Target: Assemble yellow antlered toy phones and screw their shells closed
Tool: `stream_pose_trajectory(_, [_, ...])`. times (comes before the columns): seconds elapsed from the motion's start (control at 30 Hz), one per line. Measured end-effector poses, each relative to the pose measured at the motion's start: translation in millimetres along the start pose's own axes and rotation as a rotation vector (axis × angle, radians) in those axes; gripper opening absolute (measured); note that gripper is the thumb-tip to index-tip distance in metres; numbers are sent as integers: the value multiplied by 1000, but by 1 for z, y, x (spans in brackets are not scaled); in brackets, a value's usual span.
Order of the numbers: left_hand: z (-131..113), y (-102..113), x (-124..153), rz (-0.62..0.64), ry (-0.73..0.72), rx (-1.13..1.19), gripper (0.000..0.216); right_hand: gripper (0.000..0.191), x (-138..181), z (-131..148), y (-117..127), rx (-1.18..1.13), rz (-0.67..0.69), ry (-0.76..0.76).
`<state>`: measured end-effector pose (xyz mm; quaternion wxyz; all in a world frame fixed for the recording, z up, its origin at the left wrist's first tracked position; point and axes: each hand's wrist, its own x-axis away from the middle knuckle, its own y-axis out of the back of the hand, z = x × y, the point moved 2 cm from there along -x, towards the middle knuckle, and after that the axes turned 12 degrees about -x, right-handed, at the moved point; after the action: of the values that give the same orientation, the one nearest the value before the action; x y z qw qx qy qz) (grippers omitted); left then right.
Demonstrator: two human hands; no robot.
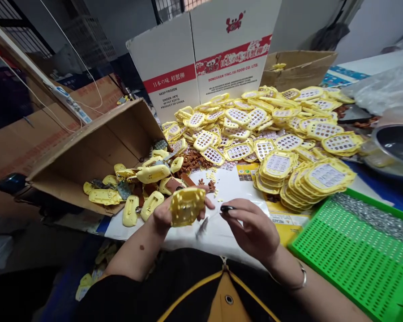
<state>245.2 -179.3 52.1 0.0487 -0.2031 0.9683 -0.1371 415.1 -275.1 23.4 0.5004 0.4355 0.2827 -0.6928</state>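
One yellow casing in the left hand, a dark piece in the right: small-parts work at a crowded bench.

The left hand (162,215) grasps a yellow casing (187,207) by its edges; just right of it, fingertips of the right hand (255,229) pinch a small dark piece (227,208), too small to identify, held apart from the casing, so this unit looks unfinished. Beyond both hands lies a heap of yellow panels (238,116) with grid faces; ahead and right of the right hand, others stand in stacks (322,176), apparently sorted. Loose yellow housings (154,173) beside and beyond the left hand suggest plenty remains, though how much is finished cannot be told. A green basket (349,264) holding silvery bits (372,219) sits right of the right hand.
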Motion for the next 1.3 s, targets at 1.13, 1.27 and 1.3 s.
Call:
stream_pose_trajectory(1.13, [66,-3,-17,-413,210,359,47,18,10,-31,-9,464,146,-79])
stream_pose_trajectory(1.27, [71,-2,-16,-426,223,315,48,15,8,-27,-13,495,183,-65])
stream_pose_trajectory(1.3, [72,-1,-15,-420,227,306,49,15,7,-26,-14,504,180,-67])
